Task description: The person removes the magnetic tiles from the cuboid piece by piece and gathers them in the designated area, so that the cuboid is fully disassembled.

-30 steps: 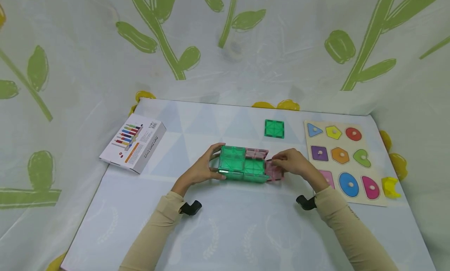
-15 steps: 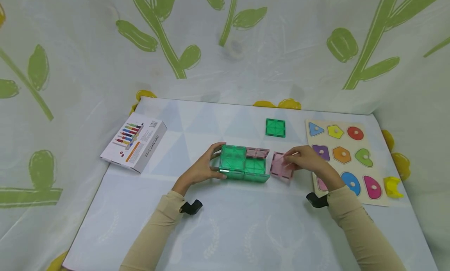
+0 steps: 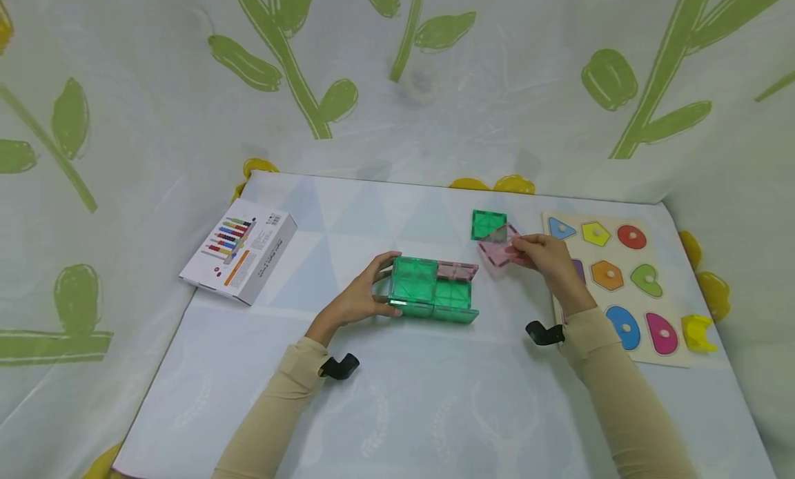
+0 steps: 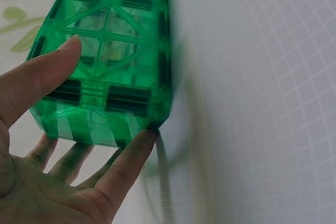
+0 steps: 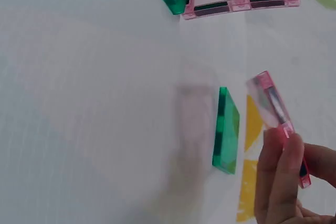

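Observation:
My left hand (image 3: 362, 292) grips the left end of a boxy structure of clear green magnetic tiles (image 3: 413, 279). In the left wrist view its thumb lies on one green face and the fingers reach around the end. A pink tile (image 3: 458, 270) is fixed along the structure's far right edge, and its right end is open. My right hand (image 3: 546, 255) pinches a loose pink magnetic tile (image 3: 495, 251), held tilted above the table. That tile partly overlaps a loose green tile (image 3: 487, 223) in the head view; the right wrist view shows the two apart.
A wooden shape puzzle board (image 3: 649, 334) lies at the right, partly under my right forearm in view. Beside it is a yellow crescent-like piece (image 3: 698, 333). At the left stands a white box (image 3: 239, 251) printed with a colourful toy. A patterned curtain (image 3: 522, 113) hangs behind the table.
My right hand has pulled the pink tile off the structure's right end, then carried it away and up toward the loose green tile. My left hand keeps its hold.

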Tool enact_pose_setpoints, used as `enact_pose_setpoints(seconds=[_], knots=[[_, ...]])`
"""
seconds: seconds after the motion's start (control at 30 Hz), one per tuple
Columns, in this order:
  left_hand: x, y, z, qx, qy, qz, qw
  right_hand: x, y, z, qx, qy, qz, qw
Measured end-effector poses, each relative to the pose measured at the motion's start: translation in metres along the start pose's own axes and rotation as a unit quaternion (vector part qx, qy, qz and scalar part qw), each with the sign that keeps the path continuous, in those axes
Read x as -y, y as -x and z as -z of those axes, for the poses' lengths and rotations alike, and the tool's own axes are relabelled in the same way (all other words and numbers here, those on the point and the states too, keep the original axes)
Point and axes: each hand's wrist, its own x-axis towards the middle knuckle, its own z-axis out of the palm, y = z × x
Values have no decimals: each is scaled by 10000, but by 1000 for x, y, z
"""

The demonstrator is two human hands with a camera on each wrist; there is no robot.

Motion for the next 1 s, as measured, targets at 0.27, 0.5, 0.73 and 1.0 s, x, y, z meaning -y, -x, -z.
enact_pose_setpoints(seconds=[0.27, 0.5, 0.73, 1.0], knots=[[2, 0, 1, 18, 14, -41, 10000, 8, -20, -18, 611, -1760, -299, 9820], [1, 0, 1, 18, 27, -22, 10000, 12, -39, -39, 539, -1325, -392, 9889], [1, 0, 0, 29, 33, -78, 10000, 9, -53, -56, 138, -233, -572, 9980], [0, 1, 0, 31, 48, -107, 9999, 9, -56, -67, 36, 717, -401, 9966]])
